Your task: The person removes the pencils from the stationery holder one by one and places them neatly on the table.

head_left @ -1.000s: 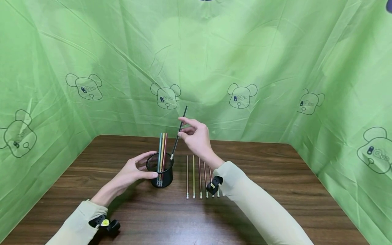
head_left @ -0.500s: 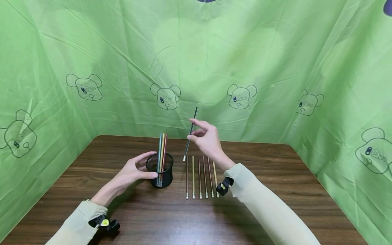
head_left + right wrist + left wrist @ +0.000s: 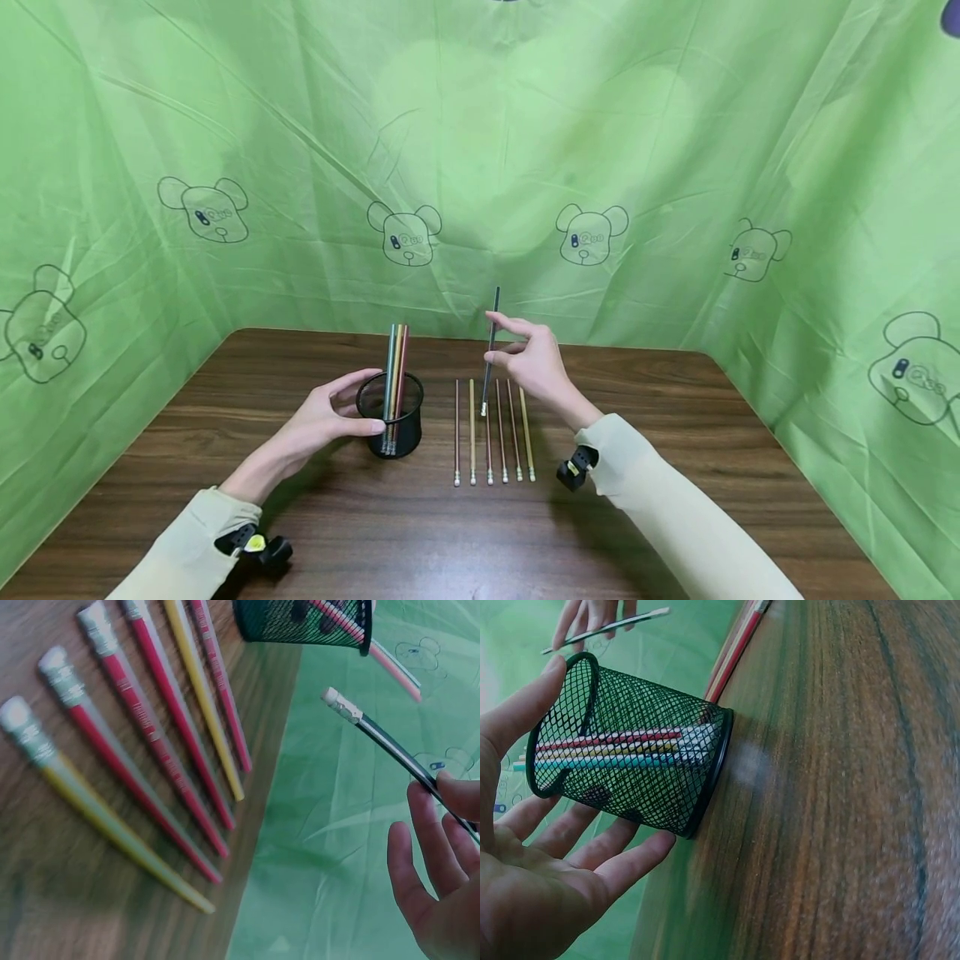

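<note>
My left hand [image 3: 318,421] holds a black mesh pencil cup [image 3: 407,435] upright on the table, thumb at the front of the rim and fingers round its far side. Three pencils, blue, yellow and red [image 3: 404,358], lean inside it, their eraser ends at the bottom in the left wrist view. My right hand [image 3: 536,362] pinches a dark pencil [image 3: 386,742] between thumb and fingers, raised and steeply tilted with its white eraser downward. Beneath that eraser, in the head view, lies a row of several red and yellow pencils [image 3: 472,433], erasers toward me.
A brown wood-grain table [image 3: 420,533] carries everything. Green cloth [image 3: 495,150] printed with bear faces hangs behind the table and along both sides. The pencil row lies just right of the cup.
My right hand has carried the dark pencil from the cup's rim to the right and then lower, over the pencil row. My left hand stays on the cup.
</note>
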`<state>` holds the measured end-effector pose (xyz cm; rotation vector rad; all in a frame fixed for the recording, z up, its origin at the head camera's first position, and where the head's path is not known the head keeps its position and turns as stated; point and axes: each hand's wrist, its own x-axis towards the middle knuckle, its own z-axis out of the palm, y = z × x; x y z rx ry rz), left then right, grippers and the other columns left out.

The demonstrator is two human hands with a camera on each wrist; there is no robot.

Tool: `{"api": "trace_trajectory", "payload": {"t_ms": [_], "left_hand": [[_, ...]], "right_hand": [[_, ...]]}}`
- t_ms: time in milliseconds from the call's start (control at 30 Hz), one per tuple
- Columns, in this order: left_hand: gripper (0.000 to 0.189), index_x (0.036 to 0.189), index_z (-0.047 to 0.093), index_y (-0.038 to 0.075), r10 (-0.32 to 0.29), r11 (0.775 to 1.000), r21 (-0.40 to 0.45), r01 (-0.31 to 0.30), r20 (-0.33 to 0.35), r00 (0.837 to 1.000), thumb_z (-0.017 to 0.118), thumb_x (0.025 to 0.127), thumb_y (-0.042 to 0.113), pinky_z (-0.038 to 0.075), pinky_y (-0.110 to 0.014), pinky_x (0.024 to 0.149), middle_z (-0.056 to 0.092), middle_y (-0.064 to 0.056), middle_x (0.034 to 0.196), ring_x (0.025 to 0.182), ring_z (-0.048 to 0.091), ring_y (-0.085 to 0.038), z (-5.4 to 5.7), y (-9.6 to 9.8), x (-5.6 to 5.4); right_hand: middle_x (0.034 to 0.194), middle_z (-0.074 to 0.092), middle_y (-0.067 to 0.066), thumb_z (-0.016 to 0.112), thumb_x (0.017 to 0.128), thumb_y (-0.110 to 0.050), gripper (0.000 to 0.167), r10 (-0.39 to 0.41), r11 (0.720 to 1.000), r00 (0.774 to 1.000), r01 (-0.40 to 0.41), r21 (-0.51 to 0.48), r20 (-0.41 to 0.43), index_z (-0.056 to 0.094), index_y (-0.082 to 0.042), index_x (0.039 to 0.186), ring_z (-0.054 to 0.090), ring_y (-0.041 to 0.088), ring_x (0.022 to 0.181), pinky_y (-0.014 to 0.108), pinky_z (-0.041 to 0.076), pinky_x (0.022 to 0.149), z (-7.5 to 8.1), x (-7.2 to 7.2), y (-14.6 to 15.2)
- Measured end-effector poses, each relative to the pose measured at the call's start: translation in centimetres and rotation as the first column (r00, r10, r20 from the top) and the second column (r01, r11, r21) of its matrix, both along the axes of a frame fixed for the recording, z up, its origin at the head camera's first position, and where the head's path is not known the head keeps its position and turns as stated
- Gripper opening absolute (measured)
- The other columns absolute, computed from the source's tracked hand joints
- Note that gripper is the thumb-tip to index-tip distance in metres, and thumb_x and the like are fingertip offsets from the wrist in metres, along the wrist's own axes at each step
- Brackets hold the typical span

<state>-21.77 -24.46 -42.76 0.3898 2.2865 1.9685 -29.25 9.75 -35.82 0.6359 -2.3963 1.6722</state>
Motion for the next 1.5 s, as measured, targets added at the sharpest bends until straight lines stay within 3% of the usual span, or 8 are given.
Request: {"api": "trace_trajectory", "payload": {"t_ms": [200,467,667,800,900,1067,1267,1500], "left_hand": [[0.087,0.16,0.043,0.007,0.0,1.0,0.003,0.0,0.003,1.0,0.088,0.086,0.009,0.051,-0.028,0.097,0.058,-0.024,0.146,0.131,0.059,-0.04,-0.2,0.1,0.1],[0.087,0.16,0.043,0.009,0.012,1.0,-0.004,-0.011,0.008,1.0,0.089,0.086,0.01,0.051,-0.028,0.096,0.059,-0.023,0.145,0.131,0.059,-0.04,-0.1,0.1,0.0],[0.086,0.16,0.044,0.01,0.011,1.0,-0.011,-0.01,0.015,1.0,0.089,0.086,0.011,0.051,-0.029,0.097,0.06,-0.023,0.145,0.13,0.06,-0.04,0.1,0.1,0.0],[0.086,0.16,0.044,0.01,0.013,1.0,-0.008,-0.013,0.013,1.0,0.089,0.086,0.01,0.051,-0.03,0.096,0.06,-0.022,0.144,0.129,0.061,-0.038,0.1,0.1,0.0],[0.087,0.16,0.043,0.009,0.012,1.0,-0.009,-0.012,0.013,1.0,0.089,0.086,0.01,0.052,-0.03,0.096,0.061,-0.021,0.144,0.129,0.062,-0.038,0.1,0.0,0.0],[0.088,0.16,0.042,0.008,0.011,1.0,-0.008,-0.011,0.016,1.0,0.089,0.086,0.01,0.051,-0.029,0.096,0.061,-0.021,0.144,0.129,0.062,-0.037,0.1,0.0,0.0],[0.086,0.16,0.043,0.009,0.007,1.0,-0.005,-0.007,0.017,1.0,0.088,0.086,0.01,0.051,-0.03,0.097,0.059,-0.021,0.146,0.13,0.061,-0.038,0.1,0.0,-0.1],[0.087,0.16,0.043,0.009,0.007,1.0,-0.006,-0.007,0.014,1.0,0.088,0.086,0.01,0.051,-0.029,0.097,0.059,-0.022,0.146,0.13,0.06,-0.04,0.1,0.1,0.0]], "right_hand": [[0.155,0.052,0.016,0.083,0.085,0.005,0.071,0.006,1.0,0.999,-0.008,0.026,0.049,0.066,-0.024,0.146,0.077,0.026,0.088,0.04,0.063,0.073,-1.1,0.0,1.6],[0.151,0.057,0.015,0.082,0.084,0.008,0.072,-0.004,0.999,0.996,-0.001,0.05,0.089,0.064,-0.02,0.148,0.077,0.026,0.081,0.032,0.058,0.061,-2.8,0.0,4.0],[0.14,0.065,0.02,0.081,0.085,0.01,0.071,0.006,0.997,0.99,-0.016,0.069,0.141,0.063,-0.015,0.149,0.077,0.036,0.081,0.052,0.062,0.072,-3.8,0.1,6.2],[0.144,0.062,0.017,0.08,0.085,0.012,0.069,0.008,0.994,0.984,-0.027,0.102,0.179,0.062,-0.009,0.148,0.078,0.03,0.081,0.043,0.062,0.071,-4.4,0.2,7.4],[0.147,0.058,0.024,0.078,0.085,0.013,0.068,0.02,0.991,0.979,-0.045,0.122,0.202,0.06,-0.003,0.148,0.077,0.029,0.08,0.039,0.062,0.071,-4.8,0.3,8.0],[0.146,0.055,0.032,0.079,0.085,0.012,0.067,0.021,0.981,0.973,-0.065,0.183,0.232,0.059,-0.001,0.148,0.077,0.034,0.077,0.042,0.062,0.071,-5.2,0.5,8.6],[0.143,0.059,0.026,0.083,0.083,0.009,0.07,-0.021,0.974,0.958,-0.044,0.22,0.285,0.062,-0.007,0.148,0.073,0.036,0.065,0.044,0.061,0.063,-5.9,0.4,8.7],[0.14,0.059,0.026,0.083,0.082,0.012,0.071,-0.013,0.976,0.951,-0.056,0.211,0.309,0.059,0.0,0.147,0.074,0.032,0.066,0.041,0.061,0.06,-6.5,0.2,8.7]]}}
